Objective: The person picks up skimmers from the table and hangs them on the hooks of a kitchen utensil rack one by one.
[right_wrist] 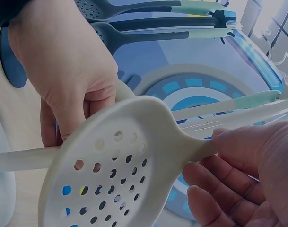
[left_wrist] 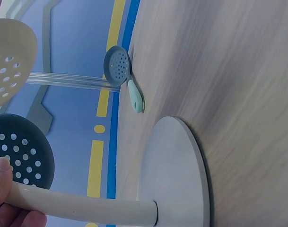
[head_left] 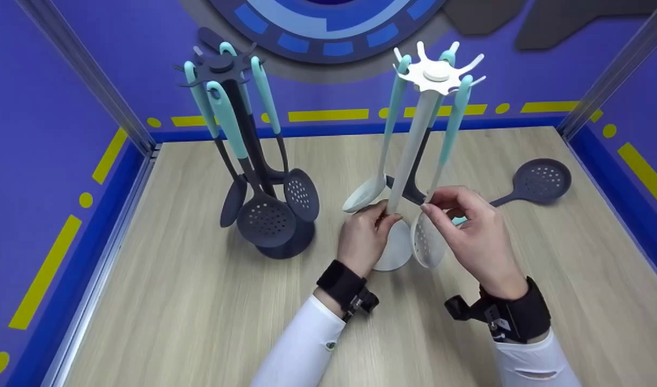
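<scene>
A white utensil stand [head_left: 414, 145] with a round base rises upright on the right half of the table. My left hand [head_left: 363, 236] grips its pole low down, above the base. With thumb and fingers my right hand [head_left: 476, 231] pinches the neck of a white skimmer [right_wrist: 106, 165], just above its perforated head. The skimmer's mint handle [head_left: 455, 121] reaches up to the stand's hook ring. A white spoon-like utensil [head_left: 365, 194] and a dark perforated utensil [left_wrist: 21, 151] also hang there, the dark one partly hidden behind the pole.
A dark stand [head_left: 221, 67] hung with several dark utensils, mint-handled, stands to the left. On the table at the right lies a dark skimmer [head_left: 543, 180], its mint handle partly behind my right hand. Blue panels [head_left: 328, 126] wall the table's back and sides.
</scene>
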Demonstrator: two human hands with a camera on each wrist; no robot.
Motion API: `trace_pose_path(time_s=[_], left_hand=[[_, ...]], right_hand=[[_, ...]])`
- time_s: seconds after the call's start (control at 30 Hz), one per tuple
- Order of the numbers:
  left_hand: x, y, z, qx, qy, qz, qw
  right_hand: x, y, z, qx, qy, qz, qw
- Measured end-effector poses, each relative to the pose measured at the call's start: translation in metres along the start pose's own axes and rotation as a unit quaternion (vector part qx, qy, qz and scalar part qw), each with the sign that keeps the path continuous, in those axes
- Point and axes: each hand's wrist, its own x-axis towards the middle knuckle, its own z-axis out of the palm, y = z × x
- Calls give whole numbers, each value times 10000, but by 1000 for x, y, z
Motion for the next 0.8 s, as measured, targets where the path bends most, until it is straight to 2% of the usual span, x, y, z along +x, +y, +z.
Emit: trace_pose_path(time_s=[0.47,0.8], left_hand=[[0,0,0,40,14,-15,10000],[0,0,0,54,-24,-76,10000]], right_hand=[[0,-2,1,268,-39,-41,9996],[0,-1,0,241,-83,-15,9997]])
